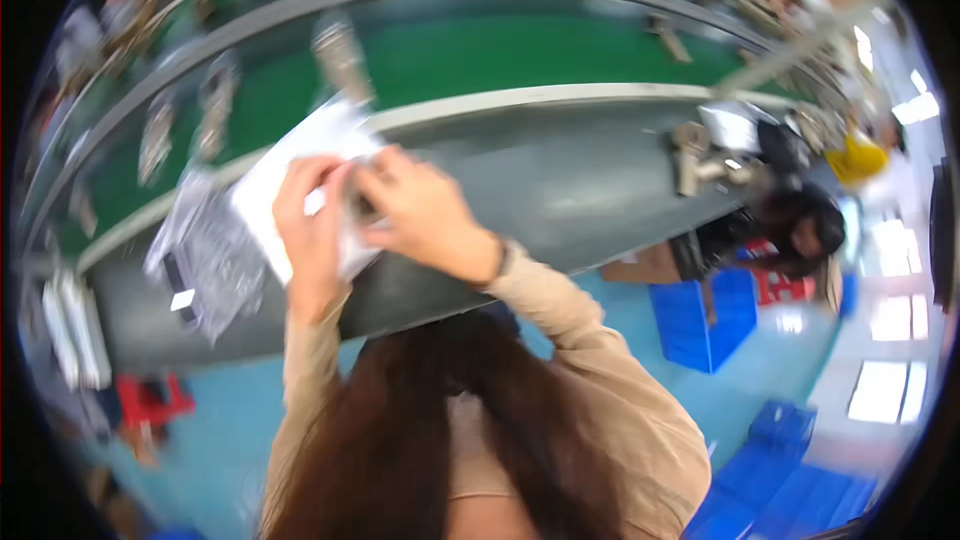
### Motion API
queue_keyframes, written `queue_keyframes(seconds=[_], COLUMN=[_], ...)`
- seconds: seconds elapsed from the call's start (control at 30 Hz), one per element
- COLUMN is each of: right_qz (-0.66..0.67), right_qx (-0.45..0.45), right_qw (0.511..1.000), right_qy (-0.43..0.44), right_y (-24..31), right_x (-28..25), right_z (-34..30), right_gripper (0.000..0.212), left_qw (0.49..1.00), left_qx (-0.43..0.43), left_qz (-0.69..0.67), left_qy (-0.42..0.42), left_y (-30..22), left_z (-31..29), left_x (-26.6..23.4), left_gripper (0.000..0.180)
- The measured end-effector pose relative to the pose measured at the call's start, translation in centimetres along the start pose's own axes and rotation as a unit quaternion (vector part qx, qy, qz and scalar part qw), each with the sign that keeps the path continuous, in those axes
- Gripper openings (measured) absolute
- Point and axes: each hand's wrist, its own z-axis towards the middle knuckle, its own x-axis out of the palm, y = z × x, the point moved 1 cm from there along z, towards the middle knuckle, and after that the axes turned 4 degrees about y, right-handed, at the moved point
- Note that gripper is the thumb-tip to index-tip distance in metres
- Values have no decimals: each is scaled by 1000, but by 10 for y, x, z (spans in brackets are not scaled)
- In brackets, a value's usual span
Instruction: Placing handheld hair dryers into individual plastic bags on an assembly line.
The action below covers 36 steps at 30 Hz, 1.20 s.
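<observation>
Over the grey worktop (520, 170) my two hands meet, fingers bent and fingertips close together. My left hand (308, 230) is closed in a pinch at a small whitish piece. Curled around something small and dark is my right hand (425, 212); blur and the fingers hide what it is. White sheets or flat bags (262, 188) lie under and behind both hands. Beside my left hand rests a heap of clear plastic bags (220, 255), with a dark strip bearing a white label.
Beyond the worktop runs a green conveyor belt (520, 45) carrying several bagged items, one a wrapped piece (342, 55). Metal-coloured parts (690, 155) lie at the right end of the worktop, near a co-worker (800, 230). A blue bin (705, 325) stands below.
</observation>
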Motion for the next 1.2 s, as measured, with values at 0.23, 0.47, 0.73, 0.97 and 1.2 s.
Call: queue_keyframes(seconds=[0.23, 0.47, 0.73, 0.97, 1.2], right_qz=[-110, 309, 351, 71, -15], right_qx=[-41, -186, 59, 128, 204], right_qw=[984, 902, 932, 944, 944], right_qy=[134, 237, -75, -294, -260], right_y=[-26, -57, -62, -156, -275], right_x=[2, 1, 0, -55, -28], right_z=[34, 67, 55, 94, 133], right_gripper=[54, 20, 13, 20, 25], left_qw=[988, 993, 994, 963, 947], left_qx=[17, -53, -55, -16, 26], left_qz=[155, 101, -87, 117, 204], left_qy=[-20, 15, -36, 241, 246], left_y=[40, 55, 64, 49, 63], left_z=[6, 13, 16, -44, -62], left_x=[-25, -20, -11, 26, 40], left_gripper=[8, 13, 28, 20, 15])
